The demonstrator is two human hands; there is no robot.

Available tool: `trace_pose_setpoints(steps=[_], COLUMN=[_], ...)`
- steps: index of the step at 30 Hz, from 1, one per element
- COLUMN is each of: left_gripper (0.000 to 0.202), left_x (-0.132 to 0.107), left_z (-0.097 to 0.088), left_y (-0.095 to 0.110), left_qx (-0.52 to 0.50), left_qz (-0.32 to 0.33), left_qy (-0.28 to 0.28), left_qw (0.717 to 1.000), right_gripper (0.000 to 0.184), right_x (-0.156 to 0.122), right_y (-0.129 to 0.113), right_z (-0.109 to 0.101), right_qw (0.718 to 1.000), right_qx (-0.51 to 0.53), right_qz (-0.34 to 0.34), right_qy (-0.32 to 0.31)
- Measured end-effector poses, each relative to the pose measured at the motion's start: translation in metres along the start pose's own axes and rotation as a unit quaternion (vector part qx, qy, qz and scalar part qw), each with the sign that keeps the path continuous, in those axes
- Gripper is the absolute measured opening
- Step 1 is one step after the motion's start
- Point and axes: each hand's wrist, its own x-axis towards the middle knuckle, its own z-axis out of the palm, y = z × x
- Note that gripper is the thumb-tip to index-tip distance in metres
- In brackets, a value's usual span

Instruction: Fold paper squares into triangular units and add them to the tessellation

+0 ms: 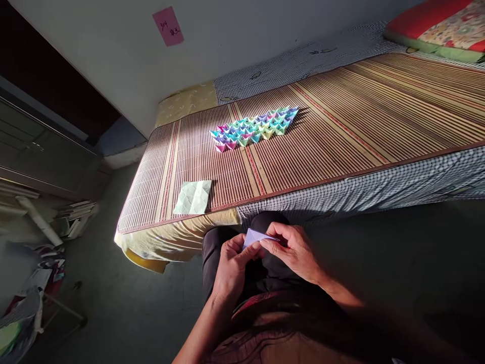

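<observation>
1. Head view: the left hand (230,263) pinches a small piece of purple paper (251,235), its thumb laid across the lower edge and its fingers curled behind. That grip probably keeps the sheet steady.

2. The right hand (293,247) has hold of the same paper at its narrow right end, thumb in front and forefinger bent over. Gripping near a tip suggests care with an edge or crease – the exact fold is partly covered by fingers, so I cannot tell it.

3. The purple paper is held above the lap, over the dark trousers (270,220) and just short of the bed's near edge. Held low and close like this, it likely lets both hands work with the arms at ease.

4. On the bamboo mat (333,141), past the knees, stand rows of folded papers (246,136) in pink, blue, green, yellow and purple. They sit close together, points upward, probably to save room and keep them in order.

5. A pale green square (194,197) lies flat near the mat's front edge, apart from the rows and within easy reach, it seems, of the left hand. I cannot tell whether it is one sheet or several.

6. Farther off, a pink note (167,26) is on the wall – perhaps put there to be read – and folded bedding (435,33) rests at the far right.
</observation>
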Motion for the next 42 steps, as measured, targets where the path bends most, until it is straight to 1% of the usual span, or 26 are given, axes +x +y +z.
trace_pose_setpoints(steps=[3,6,8,11,12,15,16,19,21,25,28,30,33,37,42], left_gripper=[0.026,0.026,0.029,0.035,0.036,0.04,0.039,0.037,0.035,0.036,0.036,0.036,0.035,0.023,0.017], left_x=[0.002,0.003,0.003,0.003,0.002,0.001,0.0,-0.003,-0.005,-0.007,-0.008,-0.007,-0.006,-0.005,-0.005], left_z=[0.001,0.0,-0.003,-0.006,-0.006,-0.002,0.0,0.005,0.005,0.002,-0.001,-0.003,-0.005,-0.004,-0.001], left_y=[0.0,0.002,0.005,0.01,0.011,0.015,0.016,0.017,0.016,0.015,0.016,0.016,0.015,0.009,0.004], left_qx=[-0.049,-0.068,-0.037,0.051,0.079,0.125,0.135,0.169,0.173,0.146,0.136,0.131,0.09,0.012,-0.021], left_qz=[-0.022,-0.028,-0.012,0.011,0.013,0.012,0.014,0.023,0.025,0.04,0.069,0.083,0.084,0.082,0.07], left_qy=[-0.003,0.016,0.026,0.031,0.028,-0.005,-0.019,-0.046,-0.044,-0.002,0.017,0.011,-0.013,-0.044,-0.056], left_qw=[0.999,0.997,0.999,0.998,0.996,0.992,0.991,0.984,0.984,0.989,0.988,0.988,0.992,0.996,0.996], right_gripper=[0.033,0.033,0.032,0.034,0.033,0.026,0.025,0.026,0.028,0.031,0.034,0.035,0.033,0.03,0.033], right_x=[-0.001,-0.003,-0.004,-0.004,-0.004,-0.001,0.0,0.002,0.002,0.0,-0.001,-0.002,-0.005,-0.008,-0.01], right_y=[0.001,0.007,0.013,0.015,0.014,0.005,0.002,-0.003,-0.002,0.003,0.005,0.003,0.0,-0.004,-0.005], right_z=[-0.002,-0.011,-0.02,-0.03,-0.03,-0.019,-0.014,-0.001,0.002,0.001,-0.001,-0.002,-0.004,-0.004,-0.001], right_qw=[1.0,1.0,1.0,0.999,0.999,0.998,0.998,0.999,0.999,0.998,0.996,0.994,0.985,0.969,0.961], right_qx=[0.001,0.001,0.001,0.024,0.031,0.054,0.052,0.039,0.031,0.052,0.078,0.105,0.148,0.211,0.223], right_qz=[-0.004,-0.007,0.006,0.02,0.018,0.008,0.006,-0.013,-0.018,0.004,0.027,0.041,0.082,0.131,0.159], right_qy=[0.004,0.009,0.026,0.043,0.032,-0.039,-0.041,0.006,0.025,0.047,0.026,0.009,0.014,0.019,0.038])
